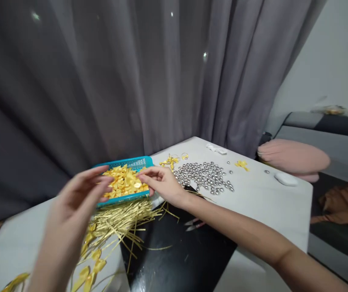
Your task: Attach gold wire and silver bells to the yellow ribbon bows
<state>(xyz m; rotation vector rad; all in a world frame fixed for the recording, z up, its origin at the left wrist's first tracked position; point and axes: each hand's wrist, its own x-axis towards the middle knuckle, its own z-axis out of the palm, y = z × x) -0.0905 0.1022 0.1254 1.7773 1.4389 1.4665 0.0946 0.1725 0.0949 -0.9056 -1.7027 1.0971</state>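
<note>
My left hand (76, 198) is raised at the left side of a blue plastic basket (124, 198), its fingers apart and slightly blurred. Yellow ribbon bows (123, 180) are heaped inside the basket. Over its right end, my right hand (163, 182) has thumb and fingers pinched together at the edge of the heap. Whatever lies between those fingertips is too small to make out. A bundle of gold twist ties (119, 217) spreads in front of the basket, partly behind my left hand.
Silver beads (204, 176) lie scattered on the white table (271, 198). Small scissors (195, 224) rest on a black mat (176, 255), below my right forearm. Loose yellow bows (93, 271) are at the front left. A grey curtain (161, 81) hangs behind the table.
</note>
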